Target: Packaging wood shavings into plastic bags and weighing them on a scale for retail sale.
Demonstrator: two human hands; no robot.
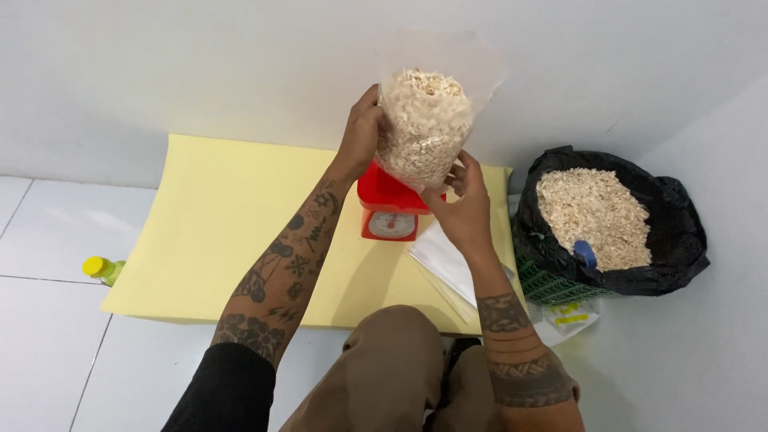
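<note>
A clear plastic bag [424, 124] filled with pale flakes is lifted above a small red kitchen scale [390, 208]. My left hand [360, 132] grips the bag's left side. My right hand [466, 208] holds it from below and to the right. The scale has a round white dial facing me and stands on a yellow sheet [232, 216] spread on the white floor.
A green basket lined with a black bag [680, 232] of the same flakes sits at the right, with a blue scoop handle [586, 253] sticking out. Empty clear bags [444, 260] lie by the scale. A yellow-capped bottle [102, 269] stands at the left. My knees are at the bottom.
</note>
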